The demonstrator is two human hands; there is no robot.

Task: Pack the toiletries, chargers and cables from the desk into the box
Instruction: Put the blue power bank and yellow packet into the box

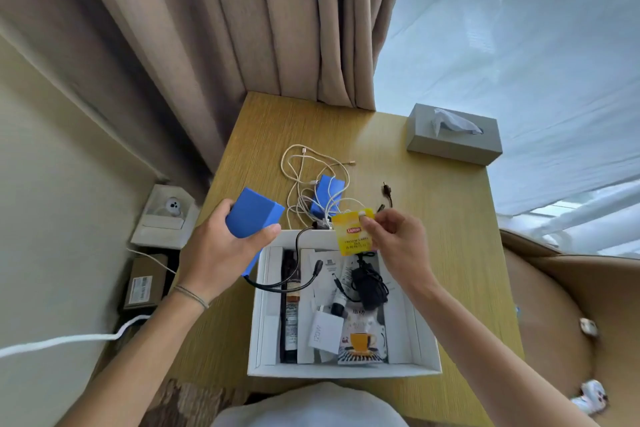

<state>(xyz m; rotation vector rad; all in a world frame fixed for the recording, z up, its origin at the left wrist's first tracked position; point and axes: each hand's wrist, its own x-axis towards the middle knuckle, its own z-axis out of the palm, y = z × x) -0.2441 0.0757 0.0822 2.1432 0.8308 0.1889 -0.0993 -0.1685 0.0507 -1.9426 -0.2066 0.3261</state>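
Left hand (221, 250), centre left of frame, grips a blue box (254, 220). Right hand (394, 243) pinches a yellow sachet (353, 234) marked "Lipton" above the open white box (344, 371) at lower centre. Inside the white box: a dark bottle (290, 319), a black adapter (369, 284), a white charger (327, 331) and a teacup-print packet (362, 343). White cables (311, 177) tangled round a second blue block (327, 199) lie on the desk (450, 218) above.

White box (429, 350) open on desk (446, 218)
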